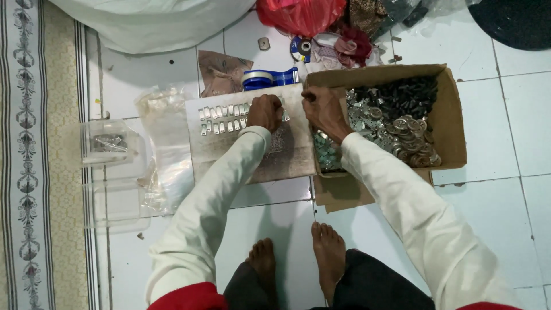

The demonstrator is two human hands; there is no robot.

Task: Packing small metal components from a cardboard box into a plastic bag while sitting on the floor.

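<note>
The floor point(505, 132) is white tile with thin dark grout lines. A brown cardboard box point(453, 123) holds silver, bronze-toned and black metal parts point(396, 115). The flat board point(293, 155) is pale grey, speckled darker, carrying rows of small silvery pieces point(224, 117). The sleeves point(402, 201) are cream with red cuffs. A blue tape dispenser point(270, 77) and red bag point(298, 14) lie beyond. The mat point(34, 172) looks beige with a dark, possibly floral, border.

We see small silver metal clips point(224, 119) lying flat in two neat rows on a worn cardboard sheet point(287, 155) on the floor, left of an open cardboard box point(453, 126) heaped with metal parts.
</note>
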